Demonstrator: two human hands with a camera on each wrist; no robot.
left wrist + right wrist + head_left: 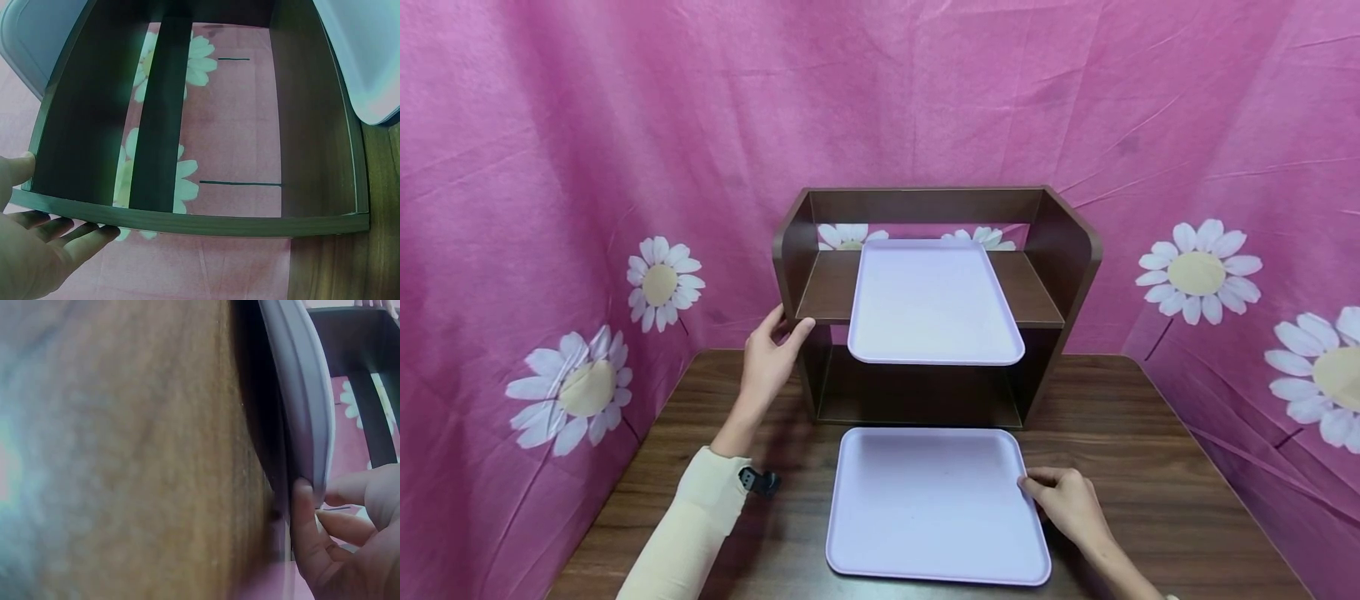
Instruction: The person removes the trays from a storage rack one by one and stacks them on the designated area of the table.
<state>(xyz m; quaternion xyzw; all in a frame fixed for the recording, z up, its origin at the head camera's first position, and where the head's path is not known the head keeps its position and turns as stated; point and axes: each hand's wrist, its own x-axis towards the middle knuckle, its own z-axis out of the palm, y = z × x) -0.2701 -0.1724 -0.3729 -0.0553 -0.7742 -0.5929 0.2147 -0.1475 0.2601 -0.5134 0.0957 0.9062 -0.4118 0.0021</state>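
Lilac lower tray [936, 508] lies edge-pinched between right fingers [306, 528]; left fingers [94, 244] grip the shelf [831, 287].

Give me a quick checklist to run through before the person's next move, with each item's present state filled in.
1. Left hand on the rack: ok, it grips the left side panel.
2. Right hand on the lower tray: ok, its grip is on the right edge.
3. Rack upright on the table: ok.
4. Upper tray fully within the upper board: not ok, its near end overhangs the front edge.
5. Both trays facing up: ok.
6. Lower tray flat on the table: cannot tell, a dark gap shows under its rim in the right wrist view.
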